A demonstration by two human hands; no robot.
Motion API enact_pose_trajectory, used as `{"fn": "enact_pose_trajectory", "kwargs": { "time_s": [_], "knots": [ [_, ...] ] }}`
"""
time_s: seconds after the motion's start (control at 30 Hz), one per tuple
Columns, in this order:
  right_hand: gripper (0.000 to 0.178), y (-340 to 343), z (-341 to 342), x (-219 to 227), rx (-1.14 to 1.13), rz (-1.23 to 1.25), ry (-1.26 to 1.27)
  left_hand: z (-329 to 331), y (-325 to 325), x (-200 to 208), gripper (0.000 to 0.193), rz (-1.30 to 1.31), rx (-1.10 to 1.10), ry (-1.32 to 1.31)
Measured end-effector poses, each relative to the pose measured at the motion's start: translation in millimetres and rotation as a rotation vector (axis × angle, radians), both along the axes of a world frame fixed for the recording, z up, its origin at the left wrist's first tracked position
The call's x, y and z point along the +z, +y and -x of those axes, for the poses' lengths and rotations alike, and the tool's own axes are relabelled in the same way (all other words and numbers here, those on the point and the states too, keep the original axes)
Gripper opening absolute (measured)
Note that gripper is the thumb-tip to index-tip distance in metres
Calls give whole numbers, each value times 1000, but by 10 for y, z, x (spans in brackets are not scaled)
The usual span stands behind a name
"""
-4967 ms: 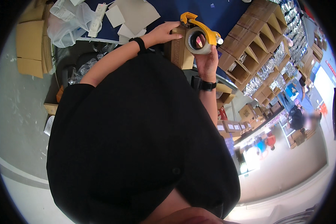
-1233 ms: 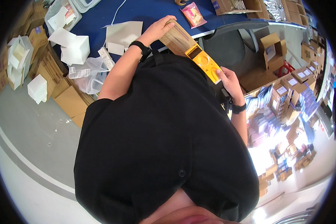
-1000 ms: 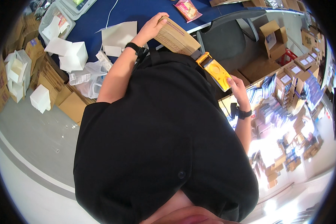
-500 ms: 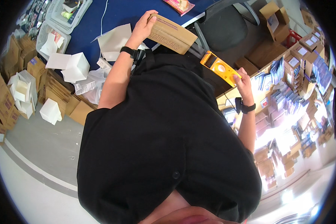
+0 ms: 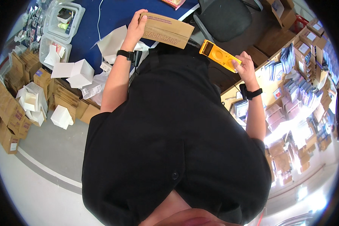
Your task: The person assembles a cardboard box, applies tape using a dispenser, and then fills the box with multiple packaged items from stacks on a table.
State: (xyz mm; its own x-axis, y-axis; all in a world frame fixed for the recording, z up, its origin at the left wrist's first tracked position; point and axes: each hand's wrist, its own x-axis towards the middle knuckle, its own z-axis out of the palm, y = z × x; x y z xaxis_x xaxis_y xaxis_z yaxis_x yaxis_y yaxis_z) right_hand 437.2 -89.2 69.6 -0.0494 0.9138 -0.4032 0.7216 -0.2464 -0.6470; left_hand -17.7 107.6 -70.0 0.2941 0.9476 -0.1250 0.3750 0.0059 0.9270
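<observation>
Blue worktop point(image 5: 118, 15) spreads beyond the left fingers point(image 5: 142, 22), which grasp a cardboard box point(image 5: 165, 31), seemingly closed already. Right fingers point(image 5: 245, 56) clasp a yellow handheld tool point(image 5: 220, 55), apart from it; what remains undone can't be told.

I count one left hand point(image 5: 138, 25), one right hand point(image 5: 245, 67), two black wristbands point(image 5: 125, 55) and one shirt button point(image 5: 174, 175); I hold one carton point(image 5: 167, 31) and one yellow tape dispenser point(image 5: 219, 55). Nearby: one black chair point(image 5: 226, 20), two plastic baskets point(image 5: 76, 26).

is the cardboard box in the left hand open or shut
Seems shut: the cardboard box in the left hand shows flat faces, no raised flaps; its underside is hidden.
</observation>
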Motion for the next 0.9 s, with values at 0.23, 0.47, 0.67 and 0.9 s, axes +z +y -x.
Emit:
{"fn": "enact_pose_trajectory", "kwargs": {
  "time_s": [0.23, 0.47, 0.67, 0.9],
  "knots": [
    [57, 311, 233, -317, 133, -46, -105, -84, 19, 172, 34, -62, -17, 186],
    [57, 431, 420, -422, 128, -111, -85, -654, -386, 576, 46, -590, -297, 829],
    [49, 470, 448, -494, 116, -119, 42, -987, -445, 577, 67, -549, -366, 829],
    [48, 454, 393, -603, 183, -72, 118, -1147, -527, 531, 70, -664, -631, 980]
  ]
}}
